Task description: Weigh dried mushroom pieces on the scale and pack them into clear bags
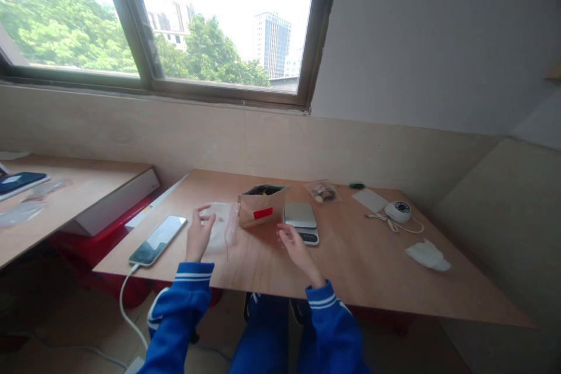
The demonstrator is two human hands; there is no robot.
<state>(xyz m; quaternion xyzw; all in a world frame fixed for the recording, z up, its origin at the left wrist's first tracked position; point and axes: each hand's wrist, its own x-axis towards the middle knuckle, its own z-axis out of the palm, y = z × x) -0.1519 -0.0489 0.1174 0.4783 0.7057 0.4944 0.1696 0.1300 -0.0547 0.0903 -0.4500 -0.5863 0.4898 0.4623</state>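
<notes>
An open brown paper bag [248, 210] with a red label stands upright on the table, and something brownish shows inside its mouth. My left hand [200, 235] is raised beside a clear zip bag [221, 231], left of the paper bag, its fingers apart and holding nothing. My right hand [298, 248] hovers near the front of a small digital scale [301, 216], fingers spread with nothing in them. The scale stands just right of the paper bag. Behind it lies another clear zip bag [324, 193] with brownish pieces inside.
A phone [158, 239] with a white cable lies at the left. Toward the right are a white dome camera [398, 211] with cables, a white paper [369, 201], a crumpled tissue [428, 255] and a green-handled tool [356, 186]. Another table [87, 178] stands further left.
</notes>
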